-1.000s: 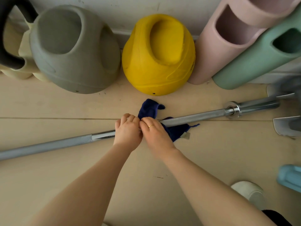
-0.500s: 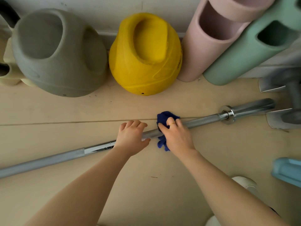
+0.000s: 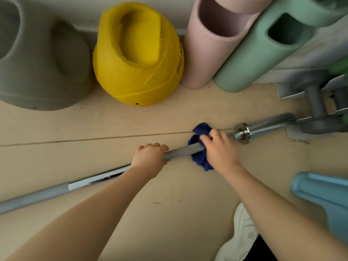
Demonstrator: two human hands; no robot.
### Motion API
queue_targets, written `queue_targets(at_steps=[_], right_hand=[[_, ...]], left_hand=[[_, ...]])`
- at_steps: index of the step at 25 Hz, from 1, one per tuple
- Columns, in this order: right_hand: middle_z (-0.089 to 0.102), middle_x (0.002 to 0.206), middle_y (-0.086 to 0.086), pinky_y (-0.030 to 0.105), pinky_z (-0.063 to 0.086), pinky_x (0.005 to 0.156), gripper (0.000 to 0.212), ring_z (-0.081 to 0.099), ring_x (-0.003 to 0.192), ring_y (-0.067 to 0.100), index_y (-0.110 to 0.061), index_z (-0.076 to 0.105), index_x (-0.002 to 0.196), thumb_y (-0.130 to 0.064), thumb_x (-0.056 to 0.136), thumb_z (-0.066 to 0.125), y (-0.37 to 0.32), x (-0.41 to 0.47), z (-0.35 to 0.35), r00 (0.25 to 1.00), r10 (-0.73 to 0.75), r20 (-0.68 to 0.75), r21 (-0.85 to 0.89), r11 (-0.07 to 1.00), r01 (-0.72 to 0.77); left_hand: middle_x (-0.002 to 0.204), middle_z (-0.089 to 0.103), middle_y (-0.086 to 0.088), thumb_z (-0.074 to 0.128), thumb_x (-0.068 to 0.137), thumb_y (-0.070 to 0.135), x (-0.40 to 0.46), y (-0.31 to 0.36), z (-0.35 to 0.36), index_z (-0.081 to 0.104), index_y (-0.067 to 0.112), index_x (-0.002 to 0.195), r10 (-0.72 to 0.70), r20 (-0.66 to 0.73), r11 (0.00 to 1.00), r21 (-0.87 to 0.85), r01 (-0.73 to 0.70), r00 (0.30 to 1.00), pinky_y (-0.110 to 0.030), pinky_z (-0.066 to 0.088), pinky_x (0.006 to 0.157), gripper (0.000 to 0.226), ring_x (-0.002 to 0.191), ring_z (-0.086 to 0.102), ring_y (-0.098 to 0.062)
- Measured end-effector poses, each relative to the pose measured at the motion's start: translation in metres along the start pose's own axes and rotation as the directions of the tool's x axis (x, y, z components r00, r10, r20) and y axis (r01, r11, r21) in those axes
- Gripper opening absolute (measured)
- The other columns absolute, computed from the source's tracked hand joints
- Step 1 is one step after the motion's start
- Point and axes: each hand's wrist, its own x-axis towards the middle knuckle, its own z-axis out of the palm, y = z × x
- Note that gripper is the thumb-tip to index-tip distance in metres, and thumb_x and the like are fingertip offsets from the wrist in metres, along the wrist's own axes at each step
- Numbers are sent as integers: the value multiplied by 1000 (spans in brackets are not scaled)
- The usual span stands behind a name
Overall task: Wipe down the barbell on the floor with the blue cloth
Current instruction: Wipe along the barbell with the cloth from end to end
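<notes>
A long silver barbell (image 3: 180,150) lies across the pale wooden floor, running from lower left up to a chrome collar and sleeve at the right. The dark blue cloth (image 3: 200,146) is wrapped around the shaft just left of the collar. My right hand (image 3: 219,148) is closed over the cloth and the bar. My left hand (image 3: 149,159) grips the bare shaft a short way to the left of the cloth.
Against the wall stand a grey kettlebell (image 3: 37,59), a yellow kettlebell (image 3: 138,55), a pink roller (image 3: 211,44) and a green roller (image 3: 263,48). Grey dumbbells (image 3: 318,102) sit past the bar's right end. A light blue object (image 3: 323,193) and a white shoe (image 3: 241,236) are at lower right.
My right hand has slid the cloth rightward along the shaft, close to the collar. My left hand, first beside the cloth, now holds the bare bar apart from it.
</notes>
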Motion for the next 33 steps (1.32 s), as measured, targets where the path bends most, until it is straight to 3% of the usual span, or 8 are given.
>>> queue_targets(at_steps=[4,8,13,18,23,28,30,33], right_hand=[[53,106,22,41,44,68,24,51,94,40,-11,64,103,-7,83,51,34,5,9,887,461,29,148,875,-460],[52,111,19,40,46,68,27,55,92,38,-9,56,111,-11,86,47,28,-5,12,957,289,32,151,945,-290],[46,122,21,42,47,75,37,55,96,40,-7,47,122,-4,86,46,28,0,16,834,541,107,247,798,-550],[59,92,16,41,46,69,22,57,85,38,-7,66,92,-1,71,62,-6,-2,10,999,32,-10,460,888,-24],[57,103,21,44,45,77,20,56,95,40,-6,61,99,-5,82,49,14,4,8,916,400,19,424,827,-370],[53,106,10,38,41,70,22,55,95,32,-11,57,103,-6,82,50,-69,-21,-5,969,-200,145,397,909,128],[52,107,10,38,39,69,20,56,92,34,-12,56,100,-5,83,47,-56,-14,-8,987,-90,135,389,921,31],[47,117,14,42,45,76,20,55,96,37,-7,53,99,1,83,43,-37,-4,-4,944,323,64,468,826,-314]], left_hand=[[119,57,-1,48,94,29,-3,4,5,46,24,128,-17,34,1000,-6,17,999,-34,37,94,34,109,53,-25],[121,56,-1,48,95,28,-10,10,6,44,24,130,-46,29,999,7,46,999,-33,36,95,36,110,52,-24],[121,55,-2,47,95,26,-12,14,6,44,23,130,-65,17,997,30,65,998,-34,36,92,34,110,51,-26],[123,54,-1,48,95,29,-9,10,-2,45,23,129,-84,47,996,24,83,995,-35,36,95,35,114,50,-26],[122,53,-4,46,96,29,-11,8,6,47,18,128,-102,-38,993,51,104,994,-35,36,94,34,112,49,-26],[123,54,-4,45,96,35,-10,5,5,46,17,126,-79,-84,990,110,88,993,-34,35,95,36,116,48,-25],[127,52,-3,50,93,37,-14,-4,1,43,18,131,-81,-95,995,51,86,992,-34,35,97,43,119,46,-25],[134,45,-1,57,90,35,-31,-28,-3,39,20,135,-61,-98,995,70,67,993,-34,33,102,51,125,41,-23]])
